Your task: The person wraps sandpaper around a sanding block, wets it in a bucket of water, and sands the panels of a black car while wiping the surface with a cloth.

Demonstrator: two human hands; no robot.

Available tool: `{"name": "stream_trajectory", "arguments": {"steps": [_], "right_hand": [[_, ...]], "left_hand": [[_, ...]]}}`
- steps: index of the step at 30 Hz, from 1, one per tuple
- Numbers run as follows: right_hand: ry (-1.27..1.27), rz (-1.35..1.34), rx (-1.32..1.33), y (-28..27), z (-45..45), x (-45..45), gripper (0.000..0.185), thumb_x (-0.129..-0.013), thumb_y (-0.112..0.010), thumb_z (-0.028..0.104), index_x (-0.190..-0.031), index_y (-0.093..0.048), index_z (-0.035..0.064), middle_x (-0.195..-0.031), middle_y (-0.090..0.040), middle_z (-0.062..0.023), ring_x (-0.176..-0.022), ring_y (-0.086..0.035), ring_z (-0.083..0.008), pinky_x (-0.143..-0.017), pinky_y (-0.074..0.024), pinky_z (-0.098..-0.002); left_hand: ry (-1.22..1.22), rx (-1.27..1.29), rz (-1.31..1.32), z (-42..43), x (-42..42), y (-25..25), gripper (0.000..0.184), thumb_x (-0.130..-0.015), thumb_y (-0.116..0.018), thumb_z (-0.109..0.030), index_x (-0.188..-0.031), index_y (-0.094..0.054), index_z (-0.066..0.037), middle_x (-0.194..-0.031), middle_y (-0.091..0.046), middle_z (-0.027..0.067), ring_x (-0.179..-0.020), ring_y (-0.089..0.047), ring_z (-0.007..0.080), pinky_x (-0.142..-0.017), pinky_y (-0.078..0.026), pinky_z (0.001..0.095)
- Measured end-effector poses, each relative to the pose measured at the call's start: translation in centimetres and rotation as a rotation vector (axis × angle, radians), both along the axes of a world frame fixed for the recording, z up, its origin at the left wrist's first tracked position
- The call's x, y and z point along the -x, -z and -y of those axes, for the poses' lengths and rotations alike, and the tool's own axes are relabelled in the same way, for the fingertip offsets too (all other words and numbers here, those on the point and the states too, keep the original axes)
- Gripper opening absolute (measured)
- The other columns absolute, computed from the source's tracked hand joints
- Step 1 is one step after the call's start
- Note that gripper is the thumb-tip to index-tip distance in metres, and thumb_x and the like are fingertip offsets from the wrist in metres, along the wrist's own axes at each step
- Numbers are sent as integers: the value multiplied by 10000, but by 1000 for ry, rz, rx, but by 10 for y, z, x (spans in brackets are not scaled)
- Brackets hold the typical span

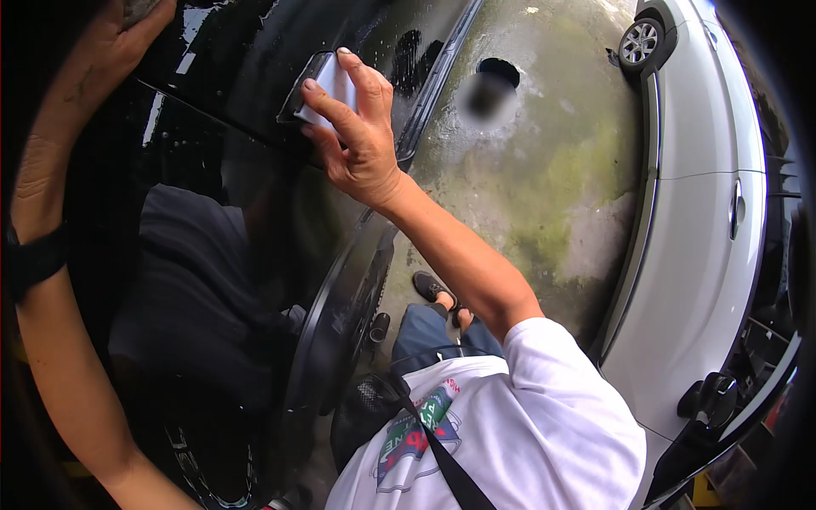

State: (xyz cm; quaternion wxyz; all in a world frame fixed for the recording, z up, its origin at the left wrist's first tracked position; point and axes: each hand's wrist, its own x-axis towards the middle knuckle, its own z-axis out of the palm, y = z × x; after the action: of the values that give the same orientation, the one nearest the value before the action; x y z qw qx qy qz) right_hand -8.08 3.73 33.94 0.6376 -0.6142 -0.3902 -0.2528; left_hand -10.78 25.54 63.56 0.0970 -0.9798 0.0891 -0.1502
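Observation:
A flat, light-coloured block with a dark edge [327, 87] rests against the glossy black car panel [255, 178]. My right hand [361, 136] grips this block, its fingers spread over the top face. Water drops show on the dark surface around it. At the upper left, my left hand [106, 42] reaches up over the same car, with a greyish object [138, 10] at its fingers, partly cut off by the view's edge. What that object is cannot be made out. A black band circles my left wrist.
A white car [705, 204] stands along the right side, with its wheel at the top. Between the cars lies wet, greenish concrete [544, 187] with a dark round patch, partly blurred. A black bag [365, 416] hangs at my side, near the black car's edge.

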Motion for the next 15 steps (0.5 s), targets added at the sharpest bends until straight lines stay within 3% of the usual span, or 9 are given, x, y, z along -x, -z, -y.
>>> {"name": "stream_trajectory", "arguments": {"steps": [8,12,15], "right_hand": [[-47,-94,2,47,6,32,698,-725,-860,-4,-1375,-689,185,-1615,-381,-250,-1361,-437,-459,-1125,-371,-548],[38,30,-71,-26,-21,-15,706,-700,-851,-27,-1360,-691,167,-1590,-396,-248,-1323,-450,-453,-1100,-394,-521],[47,43,-78,-29,-22,-16,713,-692,-859,-16,-1360,-690,165,-1576,-407,-249,-1310,-453,-451,-1091,-396,-520]], "left_hand": [[-4,37,-26,2,0,5,291,-975,-689,-157,-1264,-703,-130,-1314,-680,92,-1137,-697,293,-977,-567,397],[-9,61,-30,3,1,9,293,-976,-689,-158,-1267,-701,-130,-1314,-679,94,-1140,-695,293,-981,-565,398],[-17,71,-29,1,4,5,294,-977,-688,-158,-1269,-700,-129,-1314,-679,95,-1141,-694,293,-983,-563,398]]}}
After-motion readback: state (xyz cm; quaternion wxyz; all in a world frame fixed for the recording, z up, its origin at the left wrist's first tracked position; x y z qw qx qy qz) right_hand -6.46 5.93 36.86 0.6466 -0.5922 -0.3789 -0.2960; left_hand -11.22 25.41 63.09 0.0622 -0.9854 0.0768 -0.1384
